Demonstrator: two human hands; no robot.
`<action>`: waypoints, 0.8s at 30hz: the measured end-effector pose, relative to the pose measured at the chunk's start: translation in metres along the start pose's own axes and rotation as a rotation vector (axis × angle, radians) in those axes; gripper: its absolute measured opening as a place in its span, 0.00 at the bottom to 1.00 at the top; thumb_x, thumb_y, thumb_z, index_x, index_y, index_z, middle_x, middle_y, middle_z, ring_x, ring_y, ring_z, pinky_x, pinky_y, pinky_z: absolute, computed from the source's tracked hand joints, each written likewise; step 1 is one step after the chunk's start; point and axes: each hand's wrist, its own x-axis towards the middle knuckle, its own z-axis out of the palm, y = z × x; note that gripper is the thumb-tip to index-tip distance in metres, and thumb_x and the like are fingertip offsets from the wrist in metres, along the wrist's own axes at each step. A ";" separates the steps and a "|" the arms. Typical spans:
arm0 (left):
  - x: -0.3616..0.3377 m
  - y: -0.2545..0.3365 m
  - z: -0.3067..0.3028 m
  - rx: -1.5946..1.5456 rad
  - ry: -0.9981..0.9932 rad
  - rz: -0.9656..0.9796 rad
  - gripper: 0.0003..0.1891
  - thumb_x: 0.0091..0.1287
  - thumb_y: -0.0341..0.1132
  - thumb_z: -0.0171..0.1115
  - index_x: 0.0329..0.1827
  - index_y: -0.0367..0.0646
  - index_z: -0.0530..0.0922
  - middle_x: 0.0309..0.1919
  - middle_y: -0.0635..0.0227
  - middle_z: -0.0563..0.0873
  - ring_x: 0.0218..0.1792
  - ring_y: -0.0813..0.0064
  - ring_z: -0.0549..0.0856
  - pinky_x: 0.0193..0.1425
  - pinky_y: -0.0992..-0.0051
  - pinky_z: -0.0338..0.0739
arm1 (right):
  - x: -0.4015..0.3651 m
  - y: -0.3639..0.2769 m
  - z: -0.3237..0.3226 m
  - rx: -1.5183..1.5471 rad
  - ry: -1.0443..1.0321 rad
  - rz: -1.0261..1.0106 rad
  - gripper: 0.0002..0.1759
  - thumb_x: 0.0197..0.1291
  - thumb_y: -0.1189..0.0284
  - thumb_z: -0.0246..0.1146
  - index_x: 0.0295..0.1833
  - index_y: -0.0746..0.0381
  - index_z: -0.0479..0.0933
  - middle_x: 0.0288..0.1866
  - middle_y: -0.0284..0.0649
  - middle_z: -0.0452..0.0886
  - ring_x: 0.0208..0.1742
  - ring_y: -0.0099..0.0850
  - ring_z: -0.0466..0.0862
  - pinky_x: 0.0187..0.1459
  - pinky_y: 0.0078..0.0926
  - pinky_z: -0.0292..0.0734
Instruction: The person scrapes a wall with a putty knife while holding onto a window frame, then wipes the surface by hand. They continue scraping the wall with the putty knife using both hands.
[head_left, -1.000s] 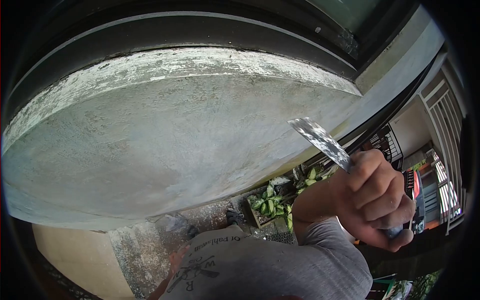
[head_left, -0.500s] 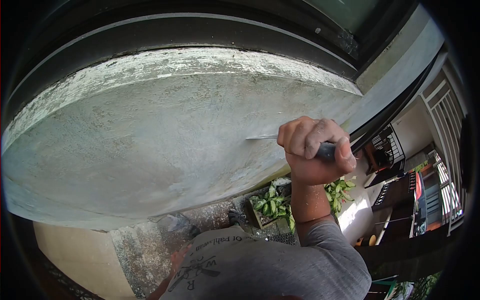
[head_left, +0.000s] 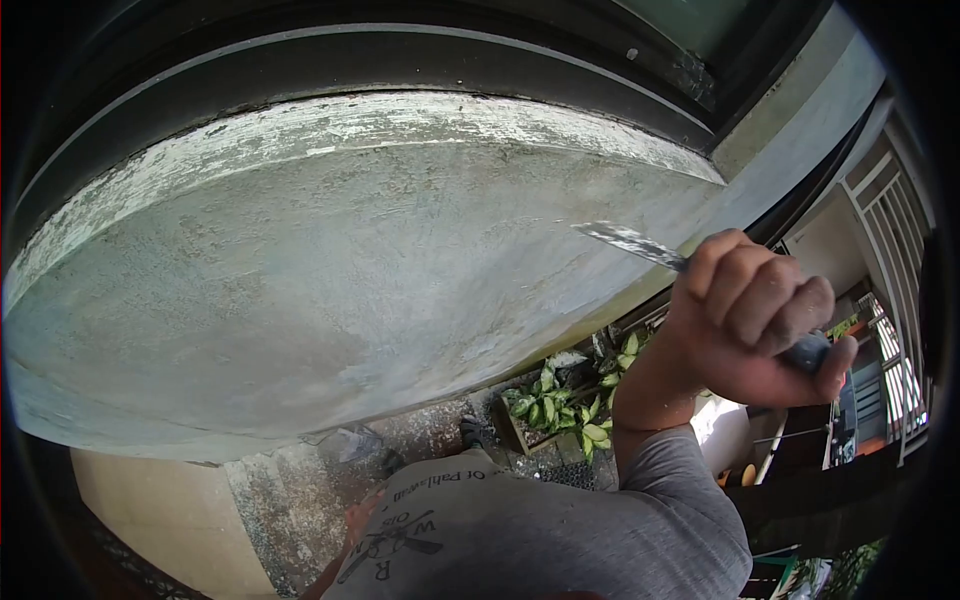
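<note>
My right hand (head_left: 760, 310) is wrapped round the dark handle of a scraper (head_left: 632, 243). The flat metal blade, speckled with white, points left toward the grey-green wall (head_left: 400, 270); whether its tip touches the surface I cannot tell. Dust coats the fingers. At the lower left, beside the grey shirt, part of my left hand (head_left: 362, 512) shows low down, its fingers too small and hidden to make out.
Flaking white paint covers the ledge (head_left: 400, 120) under a dark window frame. Leafy plants (head_left: 550, 405) grow in a planter at the wall's foot. A speckled floor (head_left: 290, 510) lies below, and a white railing (head_left: 890, 240) stands at the right.
My right hand has moved right with the scraper. The blade has turned, showing its flat face higher on the wall side.
</note>
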 end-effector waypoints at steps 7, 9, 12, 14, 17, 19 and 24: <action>0.004 -0.001 -0.003 -0.010 -0.013 -0.002 0.39 0.77 0.56 0.41 0.77 0.29 0.69 0.77 0.56 0.73 0.74 0.63 0.74 0.77 0.66 0.66 | -0.013 0.059 -0.005 0.037 0.103 0.225 0.30 0.76 0.46 0.39 0.27 0.55 0.68 0.14 0.28 0.61 0.14 0.24 0.58 0.20 0.28 0.55; 0.007 -0.003 -0.003 -0.017 -0.022 0.005 0.39 0.77 0.56 0.41 0.77 0.29 0.69 0.77 0.56 0.73 0.74 0.63 0.74 0.77 0.66 0.66 | -0.014 0.047 0.002 0.042 0.080 0.185 0.31 0.75 0.46 0.39 0.26 0.55 0.68 0.14 0.30 0.63 0.14 0.24 0.59 0.18 0.29 0.56; 0.004 -0.007 -0.004 -0.031 -0.022 -0.002 0.39 0.77 0.56 0.40 0.77 0.29 0.69 0.77 0.55 0.73 0.74 0.63 0.74 0.77 0.66 0.66 | 0.011 -0.008 -0.001 0.003 -0.041 -0.020 0.31 0.76 0.45 0.41 0.23 0.51 0.65 0.15 0.29 0.67 0.13 0.20 0.61 0.15 0.24 0.59; 0.004 -0.007 -0.007 -0.037 -0.024 -0.012 0.39 0.77 0.56 0.40 0.77 0.29 0.69 0.77 0.55 0.73 0.74 0.63 0.74 0.77 0.66 0.66 | 0.012 -0.001 0.002 0.059 -0.027 0.008 0.30 0.74 0.44 0.46 0.23 0.54 0.68 0.16 0.32 0.67 0.14 0.22 0.63 0.17 0.27 0.61; 0.006 -0.005 -0.009 -0.033 -0.034 -0.007 0.39 0.77 0.56 0.40 0.77 0.28 0.68 0.77 0.55 0.73 0.74 0.63 0.74 0.77 0.66 0.67 | -0.028 0.062 0.011 0.055 0.104 0.287 0.30 0.72 0.44 0.48 0.24 0.56 0.68 0.15 0.33 0.66 0.14 0.26 0.63 0.20 0.30 0.61; 0.007 -0.007 -0.009 -0.041 -0.040 0.006 0.40 0.76 0.56 0.40 0.77 0.28 0.68 0.77 0.55 0.73 0.74 0.63 0.74 0.77 0.66 0.67 | -0.040 0.070 0.018 -0.009 0.120 0.369 0.30 0.72 0.44 0.47 0.24 0.56 0.66 0.13 0.33 0.63 0.13 0.28 0.61 0.19 0.31 0.58; 0.004 -0.015 -0.021 -0.073 -0.060 -0.004 0.40 0.76 0.56 0.40 0.77 0.28 0.68 0.77 0.54 0.73 0.74 0.62 0.74 0.77 0.66 0.67 | -0.005 0.015 0.028 -0.047 0.071 -0.032 0.32 0.72 0.43 0.46 0.20 0.53 0.62 0.12 0.28 0.62 0.10 0.22 0.58 0.17 0.26 0.56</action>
